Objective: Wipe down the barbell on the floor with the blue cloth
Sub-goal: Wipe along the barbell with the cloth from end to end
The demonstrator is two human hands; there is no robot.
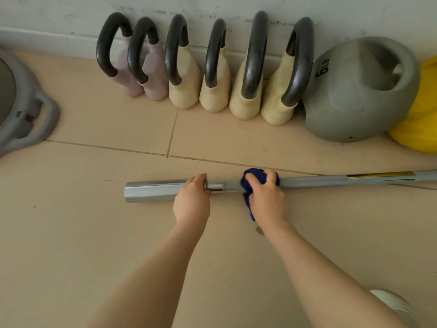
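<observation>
Barbell (314, 182): plain silver steel, thicker sleeve, yellow label strip.

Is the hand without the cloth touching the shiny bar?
Touching. The head view shows the left hand resting on the barbell, its fingers curled over the sleeve by the collar, with no gap.

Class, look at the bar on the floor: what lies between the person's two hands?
In the head view, only a short bare stretch of the barbell, its narrow collar, lies between the left hand and right hand.
</observation>
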